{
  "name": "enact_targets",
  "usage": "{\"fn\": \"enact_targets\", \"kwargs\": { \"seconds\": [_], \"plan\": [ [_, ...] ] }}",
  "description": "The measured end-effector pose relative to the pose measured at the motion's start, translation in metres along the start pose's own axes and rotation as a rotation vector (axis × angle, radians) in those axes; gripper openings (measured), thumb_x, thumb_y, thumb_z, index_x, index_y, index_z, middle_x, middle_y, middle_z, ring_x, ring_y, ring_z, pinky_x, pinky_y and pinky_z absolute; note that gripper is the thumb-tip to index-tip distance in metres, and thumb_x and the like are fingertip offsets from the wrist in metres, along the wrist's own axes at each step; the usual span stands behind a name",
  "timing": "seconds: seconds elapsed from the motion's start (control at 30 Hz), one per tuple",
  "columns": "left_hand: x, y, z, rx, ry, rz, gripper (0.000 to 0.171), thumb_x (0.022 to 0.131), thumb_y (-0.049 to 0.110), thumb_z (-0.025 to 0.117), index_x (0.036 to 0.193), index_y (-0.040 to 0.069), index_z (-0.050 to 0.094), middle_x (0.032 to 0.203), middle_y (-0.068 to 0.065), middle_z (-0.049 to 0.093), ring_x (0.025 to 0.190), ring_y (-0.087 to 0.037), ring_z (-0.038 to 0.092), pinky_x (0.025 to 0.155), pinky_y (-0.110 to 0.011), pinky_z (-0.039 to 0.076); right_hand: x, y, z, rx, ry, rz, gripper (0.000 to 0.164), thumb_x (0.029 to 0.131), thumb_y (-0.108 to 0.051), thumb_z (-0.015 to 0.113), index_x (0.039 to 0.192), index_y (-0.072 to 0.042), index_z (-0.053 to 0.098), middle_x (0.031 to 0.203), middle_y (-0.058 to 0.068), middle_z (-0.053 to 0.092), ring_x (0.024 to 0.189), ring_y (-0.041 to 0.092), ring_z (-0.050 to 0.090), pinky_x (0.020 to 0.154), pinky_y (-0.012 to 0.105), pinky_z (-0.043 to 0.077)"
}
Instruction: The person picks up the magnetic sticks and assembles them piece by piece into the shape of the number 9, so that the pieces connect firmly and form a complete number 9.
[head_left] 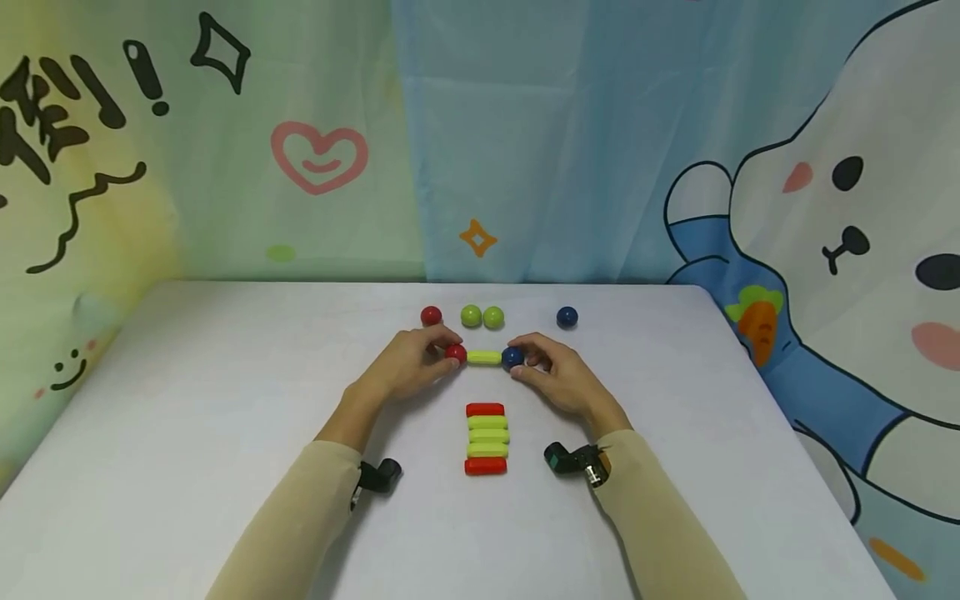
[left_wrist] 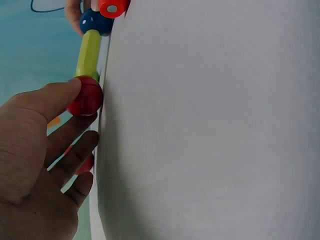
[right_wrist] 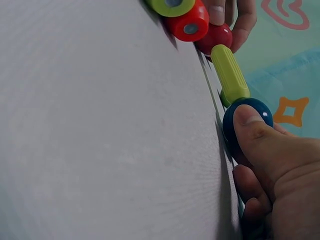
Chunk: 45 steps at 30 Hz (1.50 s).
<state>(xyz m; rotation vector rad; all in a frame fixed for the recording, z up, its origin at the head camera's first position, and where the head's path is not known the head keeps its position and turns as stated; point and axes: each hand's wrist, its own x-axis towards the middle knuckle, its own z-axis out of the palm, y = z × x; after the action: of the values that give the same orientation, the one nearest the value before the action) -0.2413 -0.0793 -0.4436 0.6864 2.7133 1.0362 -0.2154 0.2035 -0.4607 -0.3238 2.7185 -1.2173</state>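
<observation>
Between thumb and fingers my left hand [head_left: 408, 362] pinches a glossy red ball [head_left: 456, 353]. My right hand [head_left: 558, 375] pinches a dark blue ball [head_left: 512, 357] the same way. A ridged yellow-green rod [head_left: 483, 357] spans the two balls, meeting the red one at its left end and the blue one at its right. In the left wrist view, the thumb lies on the red ball [left_wrist: 86, 97], with the other fingers spread below. The right wrist view shows the thumb pressed on the blue ball [right_wrist: 245, 125], at the end of the rod [right_wrist: 230, 72].
Nearer me on the white table [head_left: 225, 417] lies a stacked row of rods, several yellow-green ones [head_left: 488, 436] between a red rod [head_left: 485, 409] and another red rod [head_left: 485, 466]. Behind my hands sit a red ball [head_left: 431, 316], two green balls [head_left: 471, 315] and a blue ball [head_left: 567, 317].
</observation>
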Motion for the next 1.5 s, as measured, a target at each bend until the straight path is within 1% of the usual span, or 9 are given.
{"fn": "enact_targets", "kwargs": {
  "seconds": [0.17, 0.4, 0.57, 0.7, 1.0, 1.13, 1.33, 1.4, 1.5],
  "plan": [
    [-0.002, -0.001, 0.001, -0.029, 0.012, -0.033, 0.035, 0.096, 0.023, 0.071, 0.131, 0.018, 0.065, 0.114, -0.002, 0.069, 0.104, -0.02, 0.061, 0.097, -0.039, 0.052, 0.0, -0.003, 0.001, -0.003, -0.007, -0.006, 0.039, 0.099, -0.031, 0.07, 0.137, -0.027, 0.06, 0.118, 0.002, 0.063, 0.102, 0.023, 0.053, 0.089, 0.039, 0.044],
    [0.003, -0.005, 0.005, -0.086, 0.002, -0.069, 0.038, 0.096, 0.024, 0.072, 0.133, 0.017, 0.064, 0.115, -0.003, 0.067, 0.106, -0.021, 0.06, 0.096, -0.038, 0.052, 0.0, -0.003, -0.002, -0.019, -0.01, -0.03, 0.041, 0.1, -0.029, 0.068, 0.14, -0.023, 0.057, 0.119, 0.004, 0.061, 0.104, 0.023, 0.052, 0.09, 0.04, 0.043],
    [-0.001, -0.008, 0.006, -0.124, -0.01, -0.101, 0.039, 0.096, 0.025, 0.072, 0.133, 0.016, 0.064, 0.116, -0.003, 0.065, 0.106, -0.021, 0.058, 0.095, -0.038, 0.052, -0.001, -0.003, 0.002, 0.006, -0.029, -0.037, 0.043, 0.099, -0.029, 0.07, 0.139, -0.022, 0.057, 0.123, 0.004, 0.06, 0.108, 0.023, 0.052, 0.096, 0.041, 0.043],
    [-0.002, -0.007, 0.006, -0.144, -0.008, -0.111, 0.038, 0.096, 0.024, 0.071, 0.133, 0.016, 0.064, 0.114, -0.004, 0.065, 0.105, -0.022, 0.058, 0.094, -0.038, 0.051, -0.001, -0.003, 0.004, 0.02, -0.024, -0.04, 0.044, 0.098, -0.029, 0.071, 0.139, -0.021, 0.059, 0.127, 0.004, 0.059, 0.112, 0.024, 0.052, 0.101, 0.043, 0.043],
    [-0.003, -0.004, 0.007, -0.16, -0.003, -0.099, 0.04, 0.096, 0.024, 0.071, 0.135, 0.015, 0.063, 0.114, -0.005, 0.065, 0.105, -0.022, 0.058, 0.094, -0.038, 0.05, -0.003, -0.004, 0.003, 0.003, 0.0, -0.042, 0.042, 0.1, -0.029, 0.069, 0.14, -0.022, 0.058, 0.128, 0.004, 0.06, 0.112, 0.024, 0.052, 0.101, 0.043, 0.042],
    [-0.004, -0.006, 0.009, -0.161, 0.008, -0.086, 0.042, 0.096, 0.024, 0.071, 0.136, 0.014, 0.062, 0.113, -0.005, 0.065, 0.104, -0.022, 0.057, 0.092, -0.038, 0.05, -0.004, -0.003, 0.004, -0.004, -0.005, -0.038, 0.042, 0.1, -0.03, 0.068, 0.14, -0.022, 0.058, 0.129, 0.003, 0.06, 0.111, 0.024, 0.052, 0.1, 0.042, 0.043],
    [-0.003, -0.009, 0.013, -0.155, 0.039, -0.039, 0.049, 0.096, 0.028, 0.071, 0.141, 0.013, 0.057, 0.127, -0.006, 0.063, 0.107, -0.022, 0.057, 0.095, -0.039, 0.05, -0.004, -0.002, 0.0, 0.003, 0.017, -0.034, 0.04, 0.099, -0.029, 0.07, 0.138, -0.024, 0.059, 0.127, 0.002, 0.062, 0.11, 0.023, 0.054, 0.098, 0.042, 0.044],
    [-0.004, -0.01, 0.014, -0.163, 0.056, -0.035, 0.05, 0.096, 0.027, 0.071, 0.141, 0.013, 0.055, 0.132, -0.007, 0.061, 0.108, -0.022, 0.057, 0.095, -0.039, 0.051, -0.003, -0.002, 0.0, 0.001, 0.014, -0.035, 0.04, 0.1, -0.029, 0.069, 0.138, -0.024, 0.059, 0.127, 0.001, 0.062, 0.11, 0.023, 0.054, 0.097, 0.041, 0.044],
    [-0.007, -0.01, 0.015, -0.174, 0.072, -0.042, 0.052, 0.095, 0.025, 0.073, 0.142, 0.012, 0.054, 0.135, -0.008, 0.059, 0.107, -0.023, 0.057, 0.094, -0.04, 0.05, -0.003, -0.002, 0.002, 0.005, 0.005, -0.029, 0.04, 0.1, -0.029, 0.069, 0.138, -0.024, 0.059, 0.127, 0.002, 0.062, 0.11, 0.023, 0.054, 0.097, 0.041, 0.044]
  ]
}}
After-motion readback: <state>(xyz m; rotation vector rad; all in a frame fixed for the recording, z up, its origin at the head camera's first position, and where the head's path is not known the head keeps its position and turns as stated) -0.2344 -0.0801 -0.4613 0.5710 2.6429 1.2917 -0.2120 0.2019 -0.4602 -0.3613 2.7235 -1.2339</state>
